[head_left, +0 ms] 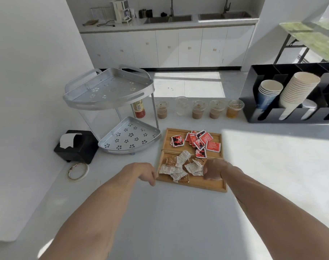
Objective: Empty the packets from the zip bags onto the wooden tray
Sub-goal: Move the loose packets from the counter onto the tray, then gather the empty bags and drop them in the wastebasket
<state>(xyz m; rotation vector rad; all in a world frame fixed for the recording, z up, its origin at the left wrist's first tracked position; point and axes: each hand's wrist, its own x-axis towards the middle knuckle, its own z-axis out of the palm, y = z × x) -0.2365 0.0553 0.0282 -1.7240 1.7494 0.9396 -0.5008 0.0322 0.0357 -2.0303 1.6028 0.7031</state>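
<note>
On the white counter, our left hand (147, 173) hangs with fingers loosely curled, holding nothing, at the near-left corner of the two-compartment wooden tray (207, 185). Our right hand (214, 170) curls over the brown-and-white packets (176, 170) in the near compartment; we cannot tell whether it grips one. Red packets (203, 140) fill the far compartment.

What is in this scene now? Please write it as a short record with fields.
tray: wooden tray, two compartments
far compartment: red packets
near compartment: white and brown packets
left hand: left hand at the tray's near left corner, holds nothing visible
right hand: right hand over the near compartment, touching packets; grip unclear
zip bags: none visible
behind tray: five lidded cups
</note>
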